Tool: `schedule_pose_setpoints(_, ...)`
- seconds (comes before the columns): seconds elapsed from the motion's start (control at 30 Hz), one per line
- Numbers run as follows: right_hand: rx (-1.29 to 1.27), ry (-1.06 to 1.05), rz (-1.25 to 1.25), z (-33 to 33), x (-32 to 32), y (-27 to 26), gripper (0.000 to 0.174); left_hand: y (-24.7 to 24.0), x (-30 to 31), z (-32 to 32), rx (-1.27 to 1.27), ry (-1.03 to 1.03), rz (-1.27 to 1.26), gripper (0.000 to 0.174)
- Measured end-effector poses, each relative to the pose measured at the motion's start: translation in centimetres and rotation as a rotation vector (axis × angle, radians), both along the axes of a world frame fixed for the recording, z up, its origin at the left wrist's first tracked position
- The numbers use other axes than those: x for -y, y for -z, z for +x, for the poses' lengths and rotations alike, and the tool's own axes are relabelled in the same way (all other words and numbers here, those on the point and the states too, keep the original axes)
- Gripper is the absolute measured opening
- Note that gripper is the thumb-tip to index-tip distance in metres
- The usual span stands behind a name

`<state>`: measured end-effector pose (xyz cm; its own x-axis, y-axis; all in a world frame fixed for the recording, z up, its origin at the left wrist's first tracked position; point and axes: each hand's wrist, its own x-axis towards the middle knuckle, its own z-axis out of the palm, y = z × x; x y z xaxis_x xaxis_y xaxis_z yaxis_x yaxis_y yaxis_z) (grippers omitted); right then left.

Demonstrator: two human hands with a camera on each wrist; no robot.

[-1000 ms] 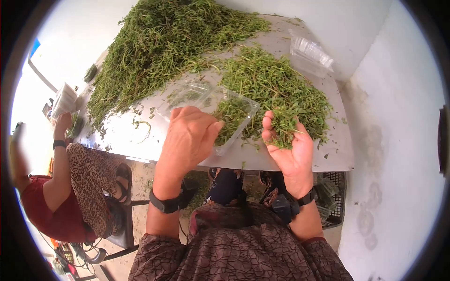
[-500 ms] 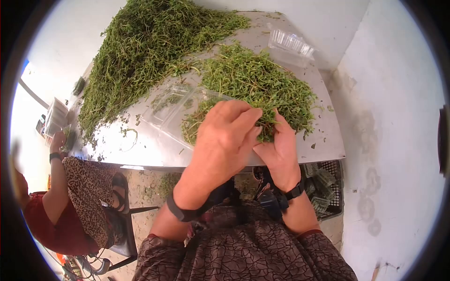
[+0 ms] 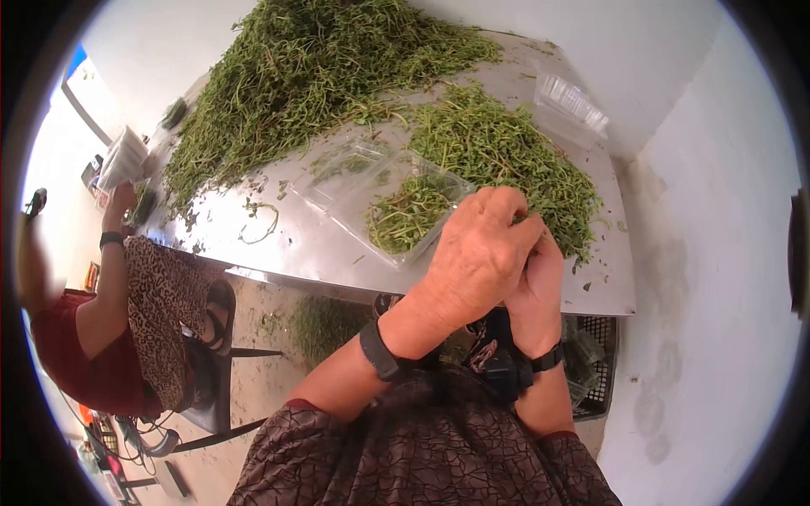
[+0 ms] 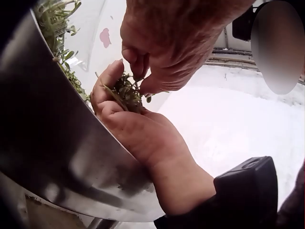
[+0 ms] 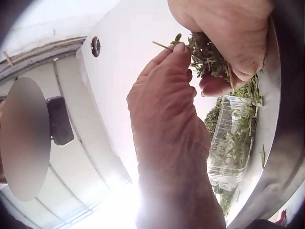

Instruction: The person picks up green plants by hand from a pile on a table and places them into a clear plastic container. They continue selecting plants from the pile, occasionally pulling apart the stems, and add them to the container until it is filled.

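Observation:
My right hand (image 3: 540, 291) cups a small bunch of green leafy sprigs (image 4: 128, 95) in its curled fingers, at the table's front edge. Over it lies my left hand (image 3: 485, 253), hiding most of the bunch in the head view. In both wrist views the left thumb and fingers pinch at the sprigs, and a thin stem (image 5: 162, 45) sticks out past the left fingertips. Left of the hands, a clear plastic clamshell box (image 3: 342, 202) lies unfolded, with greens (image 3: 409, 211) in one half. A smaller heap of greens (image 3: 506, 143) spreads just beyond the hands.
A large heap of greens (image 3: 295, 93) covers the back left of the metal table (image 3: 329, 261). Clear plastic containers (image 3: 569, 110) stand at the back right. Beneath the table's right side sits a black crate (image 3: 603, 371). Another person (image 3: 93, 354) works at the left, and a wall is close on the right.
My left hand has moved right, from over the clamshell box to the bunch in my right hand, uncovering the greens in the box. The head view has shifted slightly.

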<state>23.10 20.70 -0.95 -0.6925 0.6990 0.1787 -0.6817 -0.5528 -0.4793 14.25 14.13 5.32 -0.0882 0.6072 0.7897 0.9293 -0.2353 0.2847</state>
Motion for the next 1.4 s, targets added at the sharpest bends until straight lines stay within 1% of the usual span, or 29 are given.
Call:
schedule_pose_setpoints(0.03,0.000,-0.007,0.001,0.1,0.2,-0.3,0.030,0.0,0.1,0.1,0.036,0.020,0.031,0.022)
schedule_pose_setpoints(0.1,0.162,0.102,0.152,0.3,0.2,-0.7,0.029,0.0,0.0,0.1,0.070,0.040,0.063,0.022)
schedule_pose_setpoints(0.13,0.164,0.099,0.153,0.4,0.0,-0.5,0.029,0.0,0.0,0.1,0.092,0.065,0.077,0.022)
schedule_pose_setpoints(0.2,0.185,0.156,0.308,0.3,-0.3,-0.4,0.030,0.2,0.1,0.2,0.118,0.088,0.094,0.023)
schedule_pose_setpoints(0.23,0.186,0.157,0.311,0.5,0.0,-0.9,0.030,0.3,0.2,0.2,0.206,0.111,0.089,0.022)
schedule_pose_setpoints(0.27,0.397,0.308,0.625,1.0,0.5,-1.8,0.031,0.3,0.2,0.1,0.292,0.138,0.084,0.021)
schedule_pose_setpoints(0.3,0.611,0.463,0.937,1.2,0.9,-2.4,0.033,0.2,0.1,0.0,0.292,0.145,0.085,0.021)
schedule_pose_setpoints(0.33,0.614,0.470,0.936,0.9,0.8,-2.1,0.033,0.1,0.2,-0.1,0.382,0.172,0.127,0.019)
schedule_pose_setpoints(0.37,0.409,0.274,0.447,0.3,0.5,-1.3,0.034,-0.2,0.3,-0.3,0.473,0.198,0.169,0.017)
schedule_pose_setpoints(0.4,0.190,0.076,-0.035,0.1,0.2,-1.0,0.036,-0.5,0.7,-0.6,0.473,0.207,0.168,0.017)
schedule_pose_setpoints(0.43,0.186,0.083,-0.035,0.2,0.1,-1.2,0.036,-1.0,1.2,-1.1,0.520,0.217,0.142,0.018)
schedule_pose_setpoints(0.47,0.114,-0.022,-0.134,0.2,0.0,-1.5,0.038,-1.6,1.7,-1.6,0.563,0.226,0.115,0.019)
schedule_pose_setpoints(0.5,0.039,-0.131,-0.231,0.1,-0.2,-1.7,0.041,-2.4,2.1,-2.0,0.493,0.156,0.131,0.015)
schedule_pose_setpoints(0.53,0.031,-0.129,-0.232,0.1,-0.5,-1.5,0.041,-2.6,2.5,-2.7,0.486,0.158,0.128,0.015)
schedule_pose_setpoints(0.6,-0.016,-0.251,-0.268,0.2,-1.1,-0.8,0.046,-3.0,3.5,-4.2,0.535,0.112,0.135,0.010)
schedule_pose_setpoints(0.7,-0.025,-0.246,-0.301,0.1,-0.9,-0.9,0.049,-4.3,5.3,-5.8,0.601,0.052,0.110,0.005)
schedule_pose_setpoints(0.73,-0.028,-0.248,-0.307,0.0,-0.8,-0.9,0.049,-5.3,6.1,-6.1,0.514,-0.098,0.024,0.004)
schedule_pose_setpoints(0.83,-0.040,-0.249,-0.279,0.0,-1.0,-0.8,0.049,-5.6,7.1,-7.8,0.464,-0.165,-0.053,0.007)
schedule_pose_setpoints(0.9,-0.048,-0.262,-0.265,0.1,-1.0,-0.8,0.048,-5.6,7.6,-8.5,0.368,-0.298,-0.356,0.013)
schedule_pose_setpoints(1.03,-0.048,-0.236,-0.241,0.1,-0.9,-0.9,0.048,-4.6,7.9,-9.6,0.326,-0.372,-0.326,0.013)
schedule_pose_setpoints(1.13,-0.033,-0.224,-0.234,0.1,-0.8,-1.0,0.049,-5.0,8.1,-9.8,0.326,-0.394,-0.283,0.013)
schedule_pose_setpoints(1.17,-0.030,-0.230,-0.234,0.1,-0.9,-0.9,0.049,-5.1,8.3,-9.8,0.252,-0.406,-0.293,0.012)
schedule_pose_setpoints(1.2,-0.048,-0.244,-0.234,0.1,-0.9,-0.9,0.049,-4.9,8.4,-9.7,0.253,-0.410,-0.293,0.012)
schedule_pose_setpoints(1.27,-0.067,-0.254,-0.234,0.1,-0.9,-0.9,0.048,-4.3,8.3,-9.5,0.296,-0.328,-0.278,0.012)
schedule_pose_setpoints(1.3,-0.074,-0.257,-0.243,0.1,-0.9,-1.0,0.049,-3.8,8.2,-9.8,0.296,-0.325,-0.279,0.012)
schedule_pose_setpoints(1.37,-0.079,-0.254,-0.252,0.1,-0.8,-1.0,0.049,-2.7,8.0,-10.1,0.079,-0.168,-0.246,0.010)
schedule_pose_setpoints(1.4,-0.073,-0.251,-0.254,0.1,-0.8,-0.9,0.049,-2.7,8.0,-10.0,0.080,-0.162,-0.245,0.010)
